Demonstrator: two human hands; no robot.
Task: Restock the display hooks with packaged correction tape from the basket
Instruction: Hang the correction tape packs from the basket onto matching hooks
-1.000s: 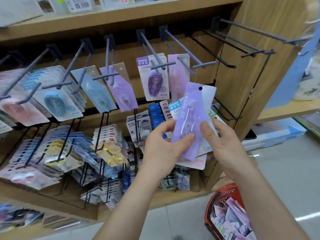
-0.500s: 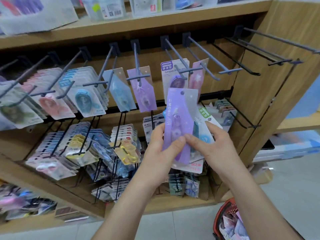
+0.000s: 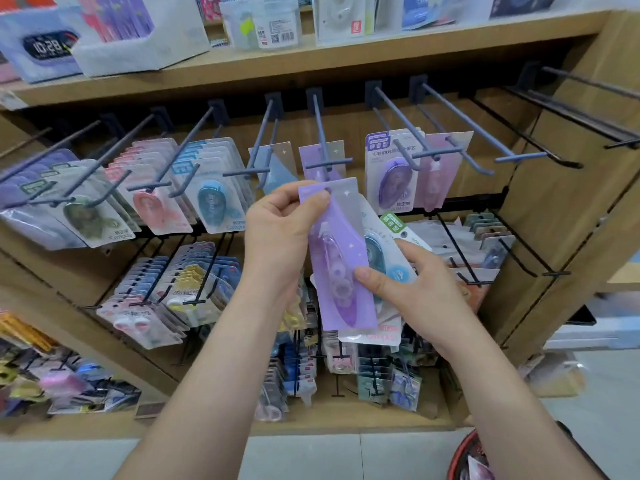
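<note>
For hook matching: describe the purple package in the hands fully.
The purple package is a glossy lilac card with a grey top corner, white sparkles, a hang hole, and a clear blister over a slim purple dispenser. Held upright, slightly tilted, before the hooks: the left hand pinches its top, the right hand its lower edge.

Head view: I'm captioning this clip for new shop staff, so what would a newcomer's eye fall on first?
First, the purple correction tape pack at centre, pinched at its top by the left hand and at its lower edge by the right hand. Next, the pastel packs hanging thick at left, against the bare hooks at upper right.
</note>
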